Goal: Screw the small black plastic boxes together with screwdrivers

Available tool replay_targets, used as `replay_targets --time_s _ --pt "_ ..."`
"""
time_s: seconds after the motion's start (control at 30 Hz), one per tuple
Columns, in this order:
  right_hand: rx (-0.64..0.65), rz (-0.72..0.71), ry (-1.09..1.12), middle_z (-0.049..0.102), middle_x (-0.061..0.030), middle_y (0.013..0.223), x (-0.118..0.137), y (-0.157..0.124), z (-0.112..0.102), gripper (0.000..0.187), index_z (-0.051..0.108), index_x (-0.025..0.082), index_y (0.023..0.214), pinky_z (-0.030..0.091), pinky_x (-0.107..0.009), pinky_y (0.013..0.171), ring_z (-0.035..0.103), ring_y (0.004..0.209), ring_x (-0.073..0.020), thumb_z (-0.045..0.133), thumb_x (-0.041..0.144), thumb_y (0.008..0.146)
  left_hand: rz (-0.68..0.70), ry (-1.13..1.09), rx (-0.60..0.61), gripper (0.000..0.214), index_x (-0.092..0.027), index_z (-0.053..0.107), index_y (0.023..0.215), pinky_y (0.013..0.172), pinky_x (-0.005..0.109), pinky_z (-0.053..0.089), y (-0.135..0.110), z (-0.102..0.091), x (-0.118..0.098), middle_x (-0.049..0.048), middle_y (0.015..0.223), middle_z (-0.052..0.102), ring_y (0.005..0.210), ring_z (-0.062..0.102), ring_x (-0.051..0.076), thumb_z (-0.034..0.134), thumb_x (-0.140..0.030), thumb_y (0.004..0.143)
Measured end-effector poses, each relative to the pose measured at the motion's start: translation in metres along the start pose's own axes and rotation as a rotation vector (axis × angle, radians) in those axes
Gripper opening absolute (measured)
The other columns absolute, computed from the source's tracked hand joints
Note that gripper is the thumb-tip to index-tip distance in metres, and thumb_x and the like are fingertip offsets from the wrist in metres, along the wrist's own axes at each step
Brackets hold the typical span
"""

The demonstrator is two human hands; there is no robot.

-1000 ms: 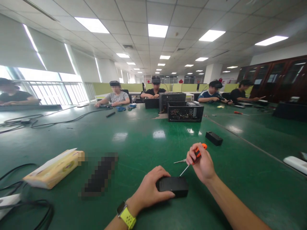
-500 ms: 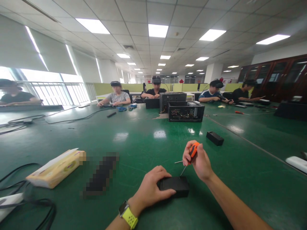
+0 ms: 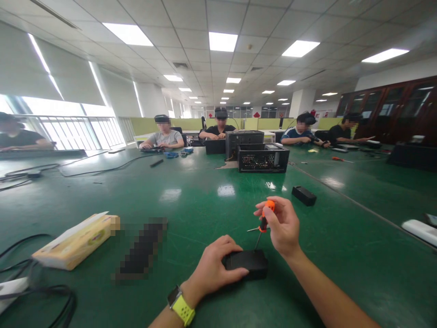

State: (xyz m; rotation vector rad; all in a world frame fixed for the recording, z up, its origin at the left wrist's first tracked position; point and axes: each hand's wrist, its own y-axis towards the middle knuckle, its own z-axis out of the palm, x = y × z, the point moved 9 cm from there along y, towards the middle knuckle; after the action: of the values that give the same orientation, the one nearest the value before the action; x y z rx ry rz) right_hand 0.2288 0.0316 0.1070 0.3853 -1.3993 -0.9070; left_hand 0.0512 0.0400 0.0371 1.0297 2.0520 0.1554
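My left hand [image 3: 218,263] is closed round the left end of a black rectangular box [image 3: 251,263] that lies on the green table, thumb in front and fingers behind. In my right hand [image 3: 283,223] is an orange and black screwdriver [image 3: 264,220], pinched by its handle above the box. Its thin shaft points down and meets the far top edge of the box. A second short metal rod sticks out sideways near the base of the handle. What exactly the tip touches is too small to make out.
A similar black box [image 3: 303,196] lies farther right. Ahead stand black metal computer cases [image 3: 262,159]. To my left are a tissue pack [image 3: 77,243], a blurred dark object [image 3: 141,250] and black cables [image 3: 64,291]. A white power strip [image 3: 419,232] is at the right. Several people sit across the table.
My right hand has turned, bringing the screwdriver's handle more upright and slightly left, with the fingers shifted on it. My left hand and the box keep their place on the table.
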Motion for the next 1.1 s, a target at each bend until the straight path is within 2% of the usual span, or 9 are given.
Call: replay_targets --time_s 0.1,0.23,0.33,0.43,0.53,0.6,0.8,0.97,1.1 --pt "-0.007 -0.159 -0.121 0.059 -0.0044 0.098 0.014 -0.001 -0.003 0.015 0.065 0.023 0.103 0.052 -0.03 0.064 0.061 0.081 -0.0166 0.062 0.025 0.088 0.004 0.001 0.001 0.034 -0.019 0.072 0.099 0.075 0.029 0.047 0.0 0.0 0.0 0.0049 0.093 0.064 0.084 0.061 0.021 0.08 -0.039 0.073" --pt "-0.028 -0.296 -0.263 0.055 -0.003 0.094 0.028 -0.002 -0.006 0.026 0.069 0.024 0.106 0.05 -0.03 0.065 0.056 0.08 -0.0161 0.07 0.018 0.081 0.004 0.008 0.004 0.034 -0.019 0.072 0.099 0.073 0.029 0.047 0.0 -0.001 0.0 0.0048 0.091 0.063 0.083 0.061 0.02 0.08 -0.039 0.073" --pt "-0.014 -0.304 -0.304 0.062 -0.0038 0.094 0.031 -0.003 -0.006 0.03 0.067 0.025 0.116 0.05 -0.03 0.066 0.059 0.08 -0.0162 0.059 0.014 0.089 0.006 0.006 0.003 0.034 -0.018 0.072 0.099 0.073 0.029 0.047 0.001 -0.001 0.0 0.005 0.091 0.064 0.083 0.061 0.021 0.08 -0.039 0.073" --pt "-0.005 -0.33 -0.304 0.065 -0.0042 0.095 0.033 -0.004 -0.007 0.03 0.067 0.024 0.114 0.05 -0.031 0.068 0.061 0.082 -0.0169 0.049 0.014 0.093 0.009 0.001 0.004 0.033 -0.018 0.072 0.099 0.073 0.029 0.047 0.0 -0.001 -0.001 0.0053 0.091 0.064 0.083 0.061 0.021 0.079 -0.039 0.074" --pt "-0.011 -0.371 -0.299 0.062 -0.0047 0.097 0.036 -0.005 -0.009 0.024 0.068 0.023 0.11 0.051 -0.032 0.067 0.06 0.083 -0.0181 0.059 0.018 0.088 0.014 -0.004 -0.001 0.033 -0.018 0.072 0.099 0.073 0.029 0.047 0.0 -0.001 -0.001 0.0052 0.09 0.064 0.083 0.061 0.021 0.079 -0.039 0.074" --pt "-0.032 -0.379 -0.332 0.06 -0.0042 0.095 0.036 -0.004 -0.01 0.027 0.068 0.023 0.109 0.051 -0.031 0.064 0.059 0.08 -0.0173 0.066 0.017 0.083 0.012 -0.003 0.002 0.033 -0.018 0.072 0.098 0.073 0.029 0.047 0.0 0.0 -0.001 0.0049 0.09 0.064 0.082 0.061 0.02 0.08 -0.039 0.074" --pt "-0.033 -0.281 -0.286 0.068 -0.0045 0.097 0.024 -0.001 -0.014 0.031 0.065 0.024 0.118 0.054 -0.032 0.066 0.065 0.078 -0.0165 0.049 0.014 0.093 0.01 0.024 0.009 0.034 -0.018 0.071 0.099 0.073 0.029 0.047 0.0 0.0 0.0 0.0046 0.09 0.064 0.082 0.061 0.02 0.08 -0.039 0.073" --pt "-0.062 -0.356 -0.322 0.062 -0.0045 0.096 0.026 -0.001 -0.018 0.026 0.069 0.023 0.107 0.053 -0.031 0.064 0.061 0.079 -0.0174 0.068 0.017 0.082 0.023 0.047 0.013 0.034 -0.018 0.072 0.099 0.073 0.029 0.048 0.001 0.0 0.0 0.0051 0.091 0.064 0.083 0.061 0.021 0.079 -0.04 0.074" --pt "-0.067 -0.278 -0.349 0.065 -0.0056 0.098 0.018 0.002 -0.018 0.026 0.068 0.023 0.113 0.053 -0.031 0.066 0.063 0.081 -0.0173 0.057 0.018 0.09 0.015 0.087 0.007 0.032 -0.019 0.072 0.1 0.077 0.03 0.049 0.003 -0.002 0.001 0.0057 0.095 0.065 0.087 0.062 0.022 0.078 -0.038 0.075"
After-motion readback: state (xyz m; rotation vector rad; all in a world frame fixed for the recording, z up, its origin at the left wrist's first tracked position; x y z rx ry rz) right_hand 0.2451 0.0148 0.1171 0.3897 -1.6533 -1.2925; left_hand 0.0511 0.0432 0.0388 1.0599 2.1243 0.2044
